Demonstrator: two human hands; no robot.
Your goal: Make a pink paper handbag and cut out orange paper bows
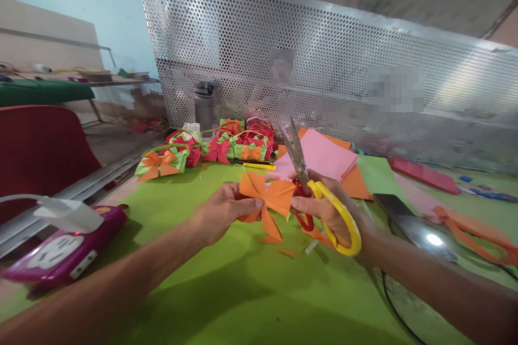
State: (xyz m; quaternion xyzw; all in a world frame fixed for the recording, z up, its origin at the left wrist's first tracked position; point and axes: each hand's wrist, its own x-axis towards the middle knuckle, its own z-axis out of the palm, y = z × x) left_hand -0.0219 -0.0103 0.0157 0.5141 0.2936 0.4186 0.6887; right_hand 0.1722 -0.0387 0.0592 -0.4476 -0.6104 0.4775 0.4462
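My left hand (224, 209) pinches the left side of an orange folded paper bow (267, 199) held above the green table (226, 280). My right hand (327, 210) is closed around scissors (319, 194) with yellow and red handles, blades pointing up and away, and its fingertips also touch the bow's right side. Small orange paper scraps (287, 252) lie on the table just below the bow.
Several finished green, red and orange paper baskets (210, 148) line the back. Pink and orange paper sheets (324, 159) lie behind the scissors. A phone (413, 223) and orange strips (477, 237) are on the right, a purple tape dispenser (60, 253) on the left, and a perforated metal panel (324, 64) behind.
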